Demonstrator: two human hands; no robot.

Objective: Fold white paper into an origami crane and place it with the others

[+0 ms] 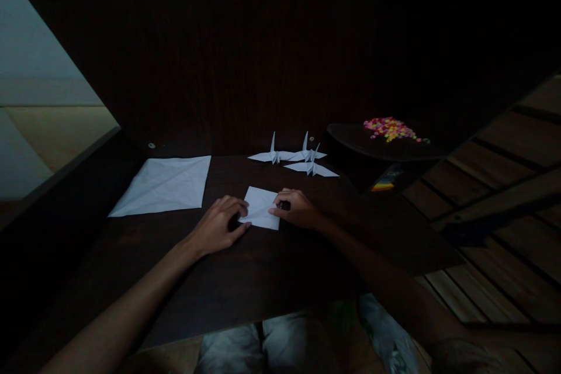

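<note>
A small white paper square (259, 198) lies on the dark tabletop in front of me, slightly turned, with a faint diagonal crease line. My left hand (224, 225) holds its left side, fingers curled over the edge and thumb at the lower left corner. On the opposite side, my right hand (297, 208) grips the right edge between bent fingers and thumb. Just beyond, three white folded paper cranes (312, 168) stand close together with wings spread. A larger creased white sheet (169, 185) rests flat to the left.
A dark upright panel (245, 58) rises behind the tabletop (245, 286). At the right, a rounded shelf (350, 139) bears a pile of small pink and yellow pieces (390, 127). A low dark side wall (65, 181) bounds the left. Wooden slats (526, 257) show at the right.
</note>
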